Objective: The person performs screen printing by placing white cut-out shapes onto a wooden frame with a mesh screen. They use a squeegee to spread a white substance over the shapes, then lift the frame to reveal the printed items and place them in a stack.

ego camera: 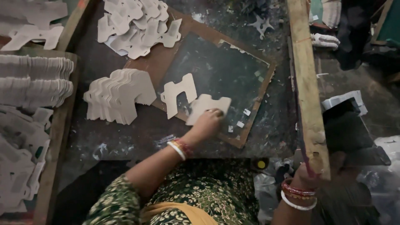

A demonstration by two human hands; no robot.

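Centre frame: left hand (209,121) pinches a pale card cutout (207,106) on the dark board (225,71), beside a second cutout (178,92). Lower right: right hand (309,170) grips a wooden bar (306,83). Stacked cutouts (118,96) lie left, loose cutouts (137,25) remain at upper centre.

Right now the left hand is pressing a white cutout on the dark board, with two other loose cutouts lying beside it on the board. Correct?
Not quite. The head view shows only one other loose cutout on the dark board, not two. The rest holds: the left hand presses a white cutout down on that board.
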